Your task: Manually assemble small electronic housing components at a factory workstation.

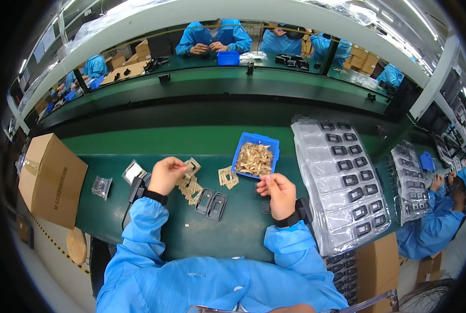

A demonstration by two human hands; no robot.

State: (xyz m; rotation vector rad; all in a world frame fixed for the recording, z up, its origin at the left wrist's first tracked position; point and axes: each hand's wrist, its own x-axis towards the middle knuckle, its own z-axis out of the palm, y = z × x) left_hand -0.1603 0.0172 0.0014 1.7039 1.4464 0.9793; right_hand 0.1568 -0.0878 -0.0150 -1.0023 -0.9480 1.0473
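Note:
My left hand [166, 176] pinches a flat beige frame-shaped piece [192, 166] between thumb and fingertips. Just below it lies a loose pile of similar beige pieces [190, 190]. A smaller group of beige pieces [227, 177] sits to the right of that pile. My right hand [279, 194] is closed in a pinch by the near edge of a blue bin [277, 151], which is full of small tan parts [254, 158]. Whatever its fingertips hold is too small to make out. Between my hands, two dark grey plastic housings [211, 204] lie side by side on the green table.
A clear blister tray [321, 182] with rows of black frames stands right of my right hand. At the left are a cardboard box [52, 177] and small bagged parts [102, 187]. A metal shelf beam [217, 15] crosses overhead. Co-workers in blue sit opposite and at right.

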